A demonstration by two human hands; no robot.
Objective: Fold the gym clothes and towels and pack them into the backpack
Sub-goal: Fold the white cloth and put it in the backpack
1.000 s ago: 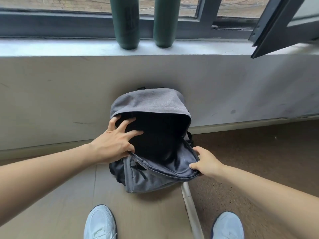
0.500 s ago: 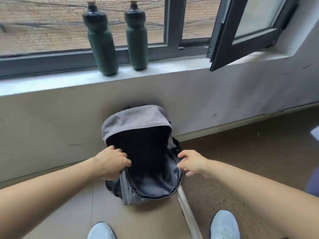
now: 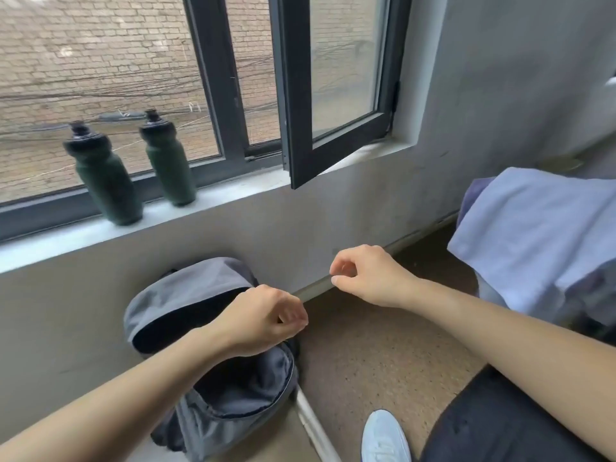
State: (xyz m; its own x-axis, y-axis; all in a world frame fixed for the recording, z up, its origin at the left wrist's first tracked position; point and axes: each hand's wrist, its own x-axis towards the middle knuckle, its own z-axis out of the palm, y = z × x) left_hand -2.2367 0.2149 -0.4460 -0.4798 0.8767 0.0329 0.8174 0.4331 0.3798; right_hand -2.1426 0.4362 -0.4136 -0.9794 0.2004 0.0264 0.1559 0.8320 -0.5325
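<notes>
The grey backpack [image 3: 186, 301] stands on the floor against the wall under the window, its top unzipped and gaping, the inside dark. My left hand [image 3: 263, 320] hovers just above its opening, fingers loosely curled, holding nothing. My right hand [image 3: 370, 275] is raised to the right of the bag, fingers also loosely curled and empty. At the right edge lies a pale lavender towel [image 3: 533, 235] draped over a pile of other cloth. A dark garment [image 3: 500, 418] fills the lower right corner under my right forearm.
Two dark green bottles [image 3: 103, 175] [image 3: 168, 161] stand on the window sill. An open window sash [image 3: 333, 95] juts into the room above the bag's right side. A white floor strip [image 3: 313, 425] runs beside the backpack, next to my white shoe [image 3: 385, 438].
Both hands have let go of the backpack's rim and risen, the right one moving rightward. My view has swung up and to the right, bringing the towel pile into sight.
</notes>
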